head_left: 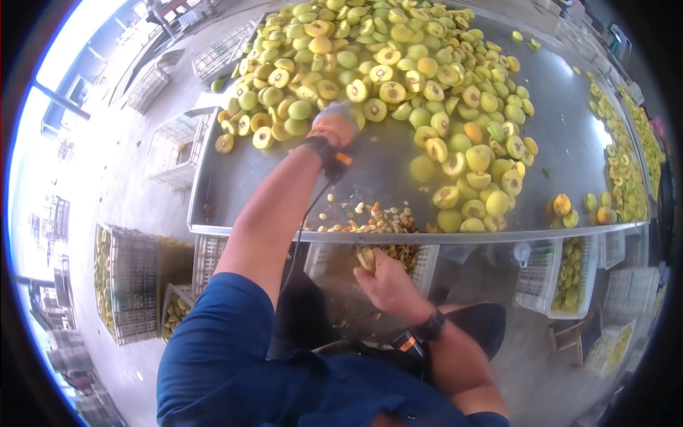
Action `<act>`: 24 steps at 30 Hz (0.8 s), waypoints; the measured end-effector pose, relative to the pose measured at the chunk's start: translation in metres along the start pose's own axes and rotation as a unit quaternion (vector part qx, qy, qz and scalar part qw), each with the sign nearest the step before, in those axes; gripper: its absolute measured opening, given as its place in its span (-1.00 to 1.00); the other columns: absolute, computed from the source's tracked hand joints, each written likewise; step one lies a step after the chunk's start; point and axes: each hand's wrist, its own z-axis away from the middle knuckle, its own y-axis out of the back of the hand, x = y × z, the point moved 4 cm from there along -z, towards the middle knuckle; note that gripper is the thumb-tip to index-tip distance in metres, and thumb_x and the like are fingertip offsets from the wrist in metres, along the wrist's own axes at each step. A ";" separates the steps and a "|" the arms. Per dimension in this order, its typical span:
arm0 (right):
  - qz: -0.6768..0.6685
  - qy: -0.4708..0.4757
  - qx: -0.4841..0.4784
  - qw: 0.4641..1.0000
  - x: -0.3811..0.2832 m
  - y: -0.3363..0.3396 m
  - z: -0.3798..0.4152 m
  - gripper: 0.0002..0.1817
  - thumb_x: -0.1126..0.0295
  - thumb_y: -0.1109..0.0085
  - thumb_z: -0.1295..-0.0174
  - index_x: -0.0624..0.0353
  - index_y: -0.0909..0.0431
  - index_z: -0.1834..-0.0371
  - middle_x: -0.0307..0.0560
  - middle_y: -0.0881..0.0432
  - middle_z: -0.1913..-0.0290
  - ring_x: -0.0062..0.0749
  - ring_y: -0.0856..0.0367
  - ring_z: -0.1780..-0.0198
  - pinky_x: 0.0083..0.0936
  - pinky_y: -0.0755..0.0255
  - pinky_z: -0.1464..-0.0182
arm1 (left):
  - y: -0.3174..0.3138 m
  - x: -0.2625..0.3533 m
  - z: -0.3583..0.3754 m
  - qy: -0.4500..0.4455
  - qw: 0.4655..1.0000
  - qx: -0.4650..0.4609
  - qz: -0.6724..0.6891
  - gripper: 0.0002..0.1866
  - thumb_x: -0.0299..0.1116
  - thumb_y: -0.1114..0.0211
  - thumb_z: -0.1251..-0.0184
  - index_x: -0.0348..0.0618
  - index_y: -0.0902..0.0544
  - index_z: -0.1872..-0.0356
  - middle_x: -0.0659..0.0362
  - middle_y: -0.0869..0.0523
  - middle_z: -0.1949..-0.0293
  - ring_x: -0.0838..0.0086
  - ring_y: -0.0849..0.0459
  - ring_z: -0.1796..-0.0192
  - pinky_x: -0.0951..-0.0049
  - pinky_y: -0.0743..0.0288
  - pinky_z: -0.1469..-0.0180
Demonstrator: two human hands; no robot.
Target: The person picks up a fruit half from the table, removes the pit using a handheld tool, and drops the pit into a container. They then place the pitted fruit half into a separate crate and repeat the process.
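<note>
A big heap of yellow-green peach halves (391,91), many with brown stones showing, covers the back of the metal table (284,196). My left hand (334,124), in an orange and grey glove, reaches to the heap's near edge. Motion blurs its fingers, so I cannot tell whether they grip a fruit. Below the table's front edge, my right hand (391,285) is bare and closed around a yellow peach half (366,260), thumb and fingers pressed on it. Loose stones and scraps (380,218) lie near the front edge, above the right hand.
Under the table edge stands a crate (425,267) with fruit scraps in it. Other crates of fruit stand left (135,281) and right (555,285). More halves (615,153) line the table's right side. A cord (304,224) hangs from my left wrist.
</note>
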 end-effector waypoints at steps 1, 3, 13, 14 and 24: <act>-0.007 0.006 0.006 1.000 0.002 0.003 -0.001 -0.72 0.29 -0.29 -0.45 0.33 -0.53 0.08 0.40 -0.69 0.30 0.45 -0.70 0.17 0.06 -0.56 0.12 | 0.007 0.005 0.003 -0.006 1.000 -0.015 0.002 -0.59 -0.18 -0.45 -0.35 -0.12 -0.78 -0.16 -0.16 -0.81 -0.12 -0.04 -0.78 -0.18 0.09 -0.66 -0.26; -0.019 0.010 0.021 1.000 -0.002 0.007 -0.001 -0.73 0.32 -0.29 -0.44 0.34 -0.54 0.05 0.39 -0.69 0.31 0.45 -0.70 0.18 0.05 -0.56 0.13 | 0.019 0.012 0.019 -0.005 1.000 -0.022 0.005 -0.60 -0.17 -0.47 -0.34 -0.17 -0.78 -0.10 -0.15 -0.85 -0.05 0.01 -0.82 -0.11 0.10 -0.69 -0.18; 0.032 0.107 0.160 0.981 -0.026 0.038 -0.013 -0.74 0.42 -0.29 -0.40 0.43 -0.52 0.05 0.51 -0.70 0.26 0.55 -0.69 0.10 0.12 -0.57 0.10 | 0.069 0.081 0.206 0.081 0.807 -0.103 0.576 -0.53 -0.53 -0.45 -0.42 -0.31 -0.68 -0.34 0.14 -0.84 0.07 0.59 -0.71 0.34 0.49 -0.66 0.26; 0.024 0.116 0.167 0.979 -0.024 0.037 -0.012 -0.74 0.42 -0.29 -0.39 0.43 -0.52 0.05 0.52 -0.70 0.26 0.56 -0.68 0.09 0.13 -0.56 0.10 | 0.072 0.088 0.221 0.097 0.804 -0.107 0.577 -0.53 -0.53 -0.44 -0.42 -0.31 -0.68 -0.34 0.13 -0.85 0.05 0.58 -0.71 0.32 0.50 -0.66 0.26; -0.123 0.086 -0.032 0.988 -0.031 0.017 0.012 -0.86 0.44 -0.16 -0.51 0.31 -0.61 0.08 -0.07 -0.69 0.38 -0.35 -0.62 0.45 -0.35 -0.47 0.32 | 0.079 0.099 0.271 -0.018 0.845 -0.039 0.534 -0.56 -0.42 -0.43 -0.41 -0.25 -0.71 -0.29 0.04 -0.87 0.04 0.39 -0.82 0.15 0.37 -0.72 0.07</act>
